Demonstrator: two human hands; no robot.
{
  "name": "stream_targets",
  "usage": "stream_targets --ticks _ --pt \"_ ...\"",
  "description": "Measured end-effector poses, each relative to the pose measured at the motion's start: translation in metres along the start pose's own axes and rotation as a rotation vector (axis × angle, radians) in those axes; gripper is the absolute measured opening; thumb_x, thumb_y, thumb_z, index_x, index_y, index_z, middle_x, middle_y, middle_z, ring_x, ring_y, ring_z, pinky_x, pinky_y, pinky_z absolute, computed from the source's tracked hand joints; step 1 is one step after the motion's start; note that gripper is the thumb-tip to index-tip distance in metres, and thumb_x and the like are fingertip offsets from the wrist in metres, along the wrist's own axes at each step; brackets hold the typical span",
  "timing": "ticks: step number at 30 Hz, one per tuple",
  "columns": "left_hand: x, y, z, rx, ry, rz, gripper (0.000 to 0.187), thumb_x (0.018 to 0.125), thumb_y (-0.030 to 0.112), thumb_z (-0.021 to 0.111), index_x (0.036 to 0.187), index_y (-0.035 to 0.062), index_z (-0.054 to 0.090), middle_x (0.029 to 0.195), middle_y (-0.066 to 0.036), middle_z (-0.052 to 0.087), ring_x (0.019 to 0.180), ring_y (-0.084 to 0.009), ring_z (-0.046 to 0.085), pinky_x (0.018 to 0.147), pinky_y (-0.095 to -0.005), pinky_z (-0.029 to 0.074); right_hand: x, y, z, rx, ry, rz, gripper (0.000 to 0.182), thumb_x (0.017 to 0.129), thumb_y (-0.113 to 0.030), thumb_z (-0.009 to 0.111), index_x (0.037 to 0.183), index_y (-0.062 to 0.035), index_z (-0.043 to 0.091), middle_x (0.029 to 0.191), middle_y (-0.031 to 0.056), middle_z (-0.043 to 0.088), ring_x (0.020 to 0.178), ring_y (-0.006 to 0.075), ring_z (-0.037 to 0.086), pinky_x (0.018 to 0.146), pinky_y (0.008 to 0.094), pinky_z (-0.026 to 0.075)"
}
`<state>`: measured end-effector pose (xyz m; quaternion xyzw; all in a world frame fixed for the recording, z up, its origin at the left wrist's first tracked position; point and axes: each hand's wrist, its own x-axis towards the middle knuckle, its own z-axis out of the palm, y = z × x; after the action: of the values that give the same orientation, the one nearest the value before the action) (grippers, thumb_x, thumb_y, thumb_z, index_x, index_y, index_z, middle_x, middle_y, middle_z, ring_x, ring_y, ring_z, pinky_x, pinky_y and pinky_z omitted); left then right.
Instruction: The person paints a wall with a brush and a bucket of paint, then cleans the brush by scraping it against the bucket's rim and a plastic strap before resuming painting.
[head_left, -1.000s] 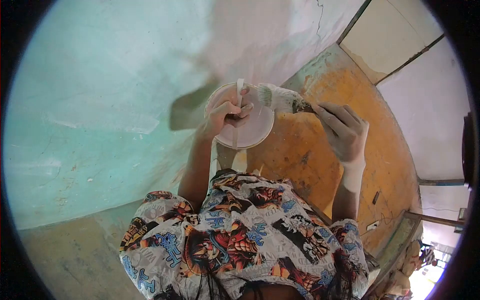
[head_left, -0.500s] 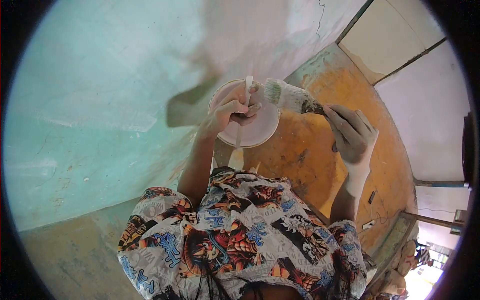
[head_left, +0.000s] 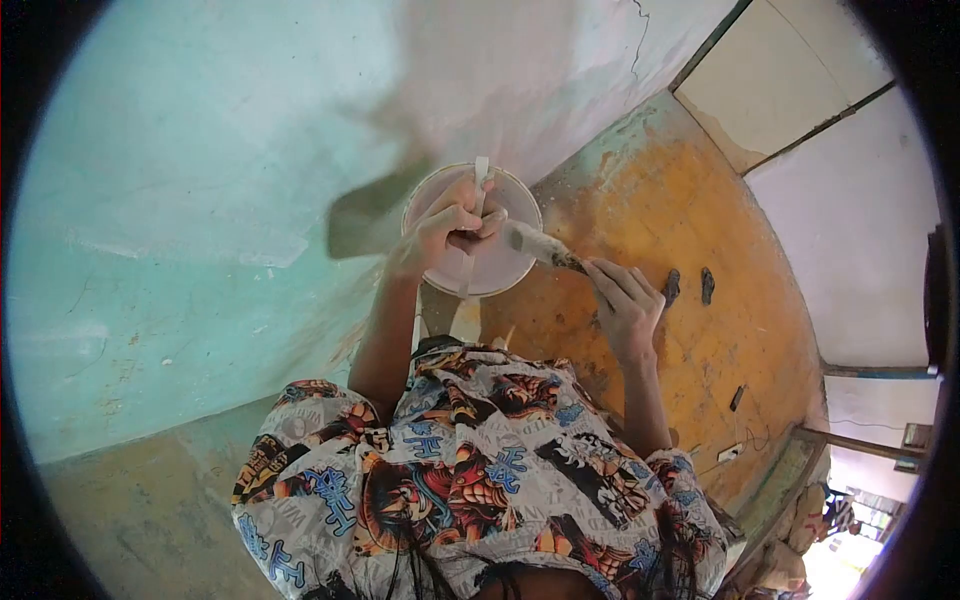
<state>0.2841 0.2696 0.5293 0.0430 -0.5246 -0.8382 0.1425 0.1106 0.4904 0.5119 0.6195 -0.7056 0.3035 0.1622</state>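
My left hand (head_left: 452, 226) is closed around the white strap handle (head_left: 481, 172) of a round whitish bucket (head_left: 516, 268), which hangs in front of my body beside the wall. In my right hand (head_left: 630, 305) is a paintbrush (head_left: 541, 244), pinched by its dark, paint-crusted handle. Its white-coated head points left and overlaps the bucket's right rim in this view, close to my left fingers. White smears cover the fingers of both hands.
To the left rises a turquoise wall (head_left: 200, 210), whitish toward the top. The orange floor (head_left: 640, 215) is worn and stained. Two dark sandals (head_left: 690, 286) lie at the right, with a small dark object (head_left: 737, 398) and a white power strip (head_left: 730, 453) nearer.
My right hand has moved left and down with the paintbrush, bringing its head over the bucket's edge. The bucket and my left hand have shifted slightly left. Both sandals now show.
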Motion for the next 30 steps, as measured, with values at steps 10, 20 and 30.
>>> stream_targets --ticks 10,20,30 --pt "0.003 -0.011 -0.004 -0.117 0.008 0.022 0.048 0.072 0.013 0.044 0.118 -0.0016 0.036 0.066 0.000 0.032 0.051 -0.0080 0.027 0.048 -0.0207 0.021 -0.019 0.001 0.009 0.069 0.043 0.021 0.029 0.063 0.003 0.068 0.090 -0.0096 0.070 0.093 -0.0006 0.068 0.069 0.0124 0.061 0.053 0.0238 0.049" --pt "0.005 -0.014 -0.003 -0.105 0.012 -0.030 0.053 0.072 0.014 0.044 0.120 -0.0019 0.031 0.066 0.000 0.032 0.052 -0.0080 0.027 0.054 -0.0200 0.024 -0.021 0.001 0.010 0.094 0.052 0.101 0.027 0.065 0.004 0.067 0.089 -0.0077 0.069 0.092 0.0005 0.067 0.073 0.0153 0.063 0.056 0.0270 0.051" --pt "0.015 -0.022 -0.006 -0.124 0.038 -0.061 0.052 0.073 0.016 0.046 0.120 -0.0026 0.035 0.067 0.000 0.035 0.054 -0.0083 0.032 0.060 -0.0192 0.027 -0.031 0.005 0.007 0.177 -0.417 0.312 0.023 0.077 -0.005 0.061 0.100 -0.0043 0.061 0.095 0.0104 0.064 0.078 0.0290 0.064 0.064 0.0359 0.050"
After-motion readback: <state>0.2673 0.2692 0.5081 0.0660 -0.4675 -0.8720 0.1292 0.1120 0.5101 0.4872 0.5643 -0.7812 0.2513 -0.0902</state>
